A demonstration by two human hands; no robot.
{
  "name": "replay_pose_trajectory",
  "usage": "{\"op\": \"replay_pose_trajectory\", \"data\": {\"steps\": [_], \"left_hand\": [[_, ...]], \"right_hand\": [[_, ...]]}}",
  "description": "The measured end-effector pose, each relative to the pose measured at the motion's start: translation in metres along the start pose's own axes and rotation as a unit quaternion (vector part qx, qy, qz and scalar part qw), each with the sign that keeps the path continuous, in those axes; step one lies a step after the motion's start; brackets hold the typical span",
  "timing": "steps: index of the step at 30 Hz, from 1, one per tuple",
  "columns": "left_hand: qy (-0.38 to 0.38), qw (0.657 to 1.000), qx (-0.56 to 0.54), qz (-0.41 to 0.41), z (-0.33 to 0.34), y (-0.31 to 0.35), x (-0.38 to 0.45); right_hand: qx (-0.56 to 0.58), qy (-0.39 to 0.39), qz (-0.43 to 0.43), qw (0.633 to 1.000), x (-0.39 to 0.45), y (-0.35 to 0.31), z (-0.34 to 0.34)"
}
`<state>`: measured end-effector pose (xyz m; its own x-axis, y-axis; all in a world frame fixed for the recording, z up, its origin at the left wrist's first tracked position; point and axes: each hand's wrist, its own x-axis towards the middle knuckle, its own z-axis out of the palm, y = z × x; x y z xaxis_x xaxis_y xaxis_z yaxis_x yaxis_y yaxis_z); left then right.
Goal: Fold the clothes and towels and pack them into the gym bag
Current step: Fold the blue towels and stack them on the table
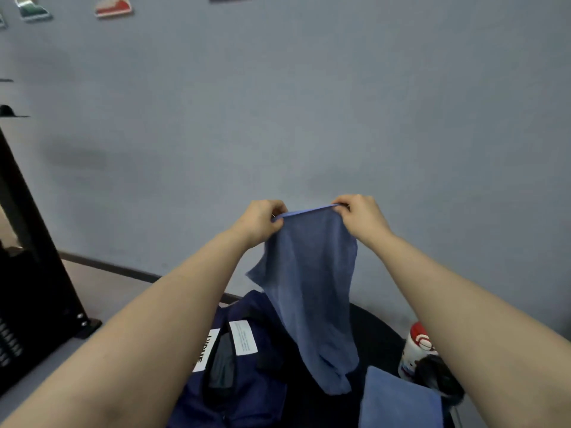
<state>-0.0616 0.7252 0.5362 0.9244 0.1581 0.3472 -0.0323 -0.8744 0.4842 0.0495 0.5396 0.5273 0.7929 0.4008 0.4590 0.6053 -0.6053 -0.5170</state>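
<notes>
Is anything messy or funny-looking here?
Nothing is spilled or broken. The blue towel, pinched by the left hand and right hand, hangs lopsided: one corner sticks out left, and its bottom is bunched.

Black round table w/ gym gear on top

We see a dark, rounded table (375,330) near the grey wall, only its far rim showing. On it lies a navy gym bag (247,384) w/ white labels, taking up the left and middle. Just right of it sits a folded blue towel (398,400), near the front edge. Behind that towel, by the table's right rim, stands a white-and-red bottle (415,347), upright, w/ a dark item (441,378) beside it, too blurred to tell what.
</notes>
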Motion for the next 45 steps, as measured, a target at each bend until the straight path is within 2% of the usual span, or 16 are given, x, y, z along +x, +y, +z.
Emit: {"op": "replay_pose_trajectory", "data": {"steps": [12, 23, 32, 40, 45], "left_hand": [[0.104, 0.994, 0.000, 0.026, -0.102, 0.063, -0.042], [0.111, 0.992, 0.061, 0.016, -0.166, 0.068, -0.085], [0.172, 0.980, 0.100, -0.015, -0.199, 0.071, -0.116], [0.229, 0.970, 0.076, -0.041, -0.207, 0.076, -0.138], [0.270, 0.960, 0.050, -0.054, -0.209, 0.077, -0.147]], "right_hand": [[0.046, 0.068, -0.047, 0.996, -0.013, -0.082, -0.078], [0.058, 0.118, -0.095, 0.987, -0.038, -0.135, -0.129], [0.017, 0.132, -0.106, 0.985, -0.066, -0.146, -0.159], [0.013, 0.111, -0.107, 0.988, -0.090, -0.143, -0.178], [0.014, 0.143, -0.082, 0.986, -0.103, -0.139, -0.193]]}}
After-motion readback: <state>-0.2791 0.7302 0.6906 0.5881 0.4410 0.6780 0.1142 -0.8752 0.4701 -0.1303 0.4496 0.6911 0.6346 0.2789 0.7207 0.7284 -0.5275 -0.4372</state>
